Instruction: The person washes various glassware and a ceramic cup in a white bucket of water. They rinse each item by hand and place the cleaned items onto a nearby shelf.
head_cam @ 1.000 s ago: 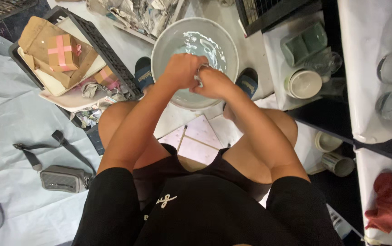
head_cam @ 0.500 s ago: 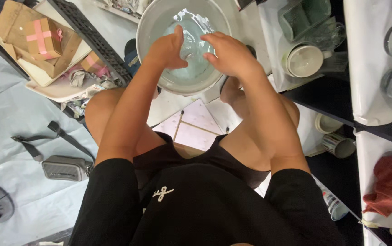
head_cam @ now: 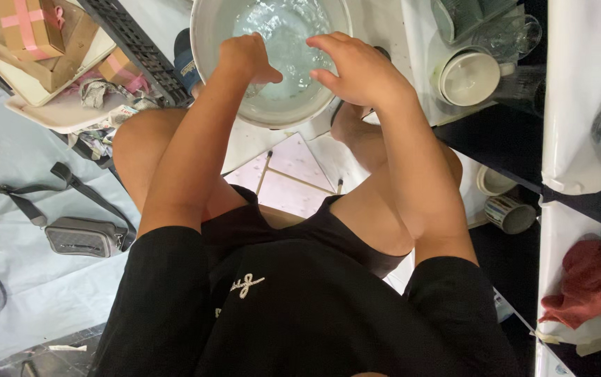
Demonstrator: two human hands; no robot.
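A grey pouch point(head_cam: 82, 237) lies on the sheet beside the person's knee. Farther out, both hands hang over the water-filled basin point(head_cam: 206, 49) on the floor between the feet: the left hand point(head_cam: 244, 57) curled loosely, the right hand point(head_cam: 356, 70) with fingers spread, holding nothing. A white cup point(head_cam: 469, 77) sits to the right.

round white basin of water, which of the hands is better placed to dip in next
Probably the left hand: it hangs curled inside the rim of the round white basin of water, close to the surface. The right hand is spread flat above it.
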